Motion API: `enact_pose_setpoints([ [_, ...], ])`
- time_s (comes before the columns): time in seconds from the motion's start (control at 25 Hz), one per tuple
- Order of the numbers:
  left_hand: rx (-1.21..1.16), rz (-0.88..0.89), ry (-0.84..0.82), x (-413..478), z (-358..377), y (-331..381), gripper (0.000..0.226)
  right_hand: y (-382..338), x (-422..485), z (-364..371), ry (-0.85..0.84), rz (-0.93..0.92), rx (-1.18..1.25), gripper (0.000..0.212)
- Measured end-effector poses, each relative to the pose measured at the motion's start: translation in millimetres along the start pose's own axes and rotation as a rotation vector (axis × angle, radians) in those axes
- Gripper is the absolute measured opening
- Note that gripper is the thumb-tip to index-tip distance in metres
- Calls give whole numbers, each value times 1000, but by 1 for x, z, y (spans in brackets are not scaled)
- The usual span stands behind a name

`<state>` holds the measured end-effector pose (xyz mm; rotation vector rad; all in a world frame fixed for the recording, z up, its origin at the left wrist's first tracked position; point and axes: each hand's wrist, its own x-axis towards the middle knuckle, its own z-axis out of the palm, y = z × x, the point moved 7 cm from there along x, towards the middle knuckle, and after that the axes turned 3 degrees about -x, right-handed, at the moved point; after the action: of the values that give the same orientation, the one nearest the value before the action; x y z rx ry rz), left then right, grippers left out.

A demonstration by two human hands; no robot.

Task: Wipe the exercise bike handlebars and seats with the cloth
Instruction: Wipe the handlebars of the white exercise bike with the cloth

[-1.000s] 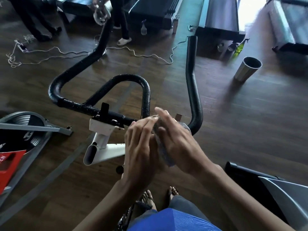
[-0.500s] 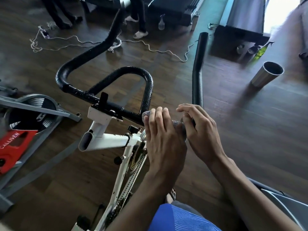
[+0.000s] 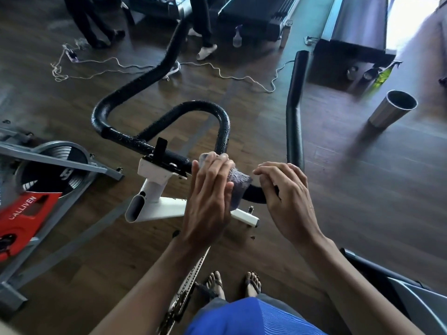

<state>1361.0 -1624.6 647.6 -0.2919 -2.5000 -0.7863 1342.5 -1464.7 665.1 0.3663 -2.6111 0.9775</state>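
Note:
The black handlebar (image 3: 135,141) of a white exercise bike (image 3: 157,206) spreads across the middle of the view, with an inner loop and two long outer bars. A grey-purple cloth (image 3: 238,182) is wrapped over the crossbar just right of the stem. My left hand (image 3: 210,199) lies over the cloth with fingers curled round it and the bar. My right hand (image 3: 287,197) grips the bare bar beside the cloth, at the bend of the right outer bar. The bike's seat is out of view.
Another bike with a red guard (image 3: 24,216) stands at left. A steel cylindrical bin (image 3: 391,110) stands on the wooden floor at right. White cables (image 3: 135,66), a spray bottle (image 3: 237,37), treadmills and people's legs (image 3: 205,25) are farther off. A grey machine (image 3: 411,298) sits at bottom right.
My hands have parted: the right one slid off the cloth onto the bare bar at right, while the left stayed on the cloth. The view shifted slightly.

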Motion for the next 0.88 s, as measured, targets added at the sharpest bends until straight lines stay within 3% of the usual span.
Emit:
enact_pose_setpoints([
  [0.4, 21, -89, -55, 15, -10, -22, 50, 0, 1, 5, 21, 32, -81, 19],
  [0.52, 17, 9, -69, 9, -3, -11, 51, -3, 1, 5, 53, 39, -119, 20],
  [0.88, 17, -6, 104, 5, -3, -11, 51, -4, 3, 7, 95, 63, -226, 33],
])
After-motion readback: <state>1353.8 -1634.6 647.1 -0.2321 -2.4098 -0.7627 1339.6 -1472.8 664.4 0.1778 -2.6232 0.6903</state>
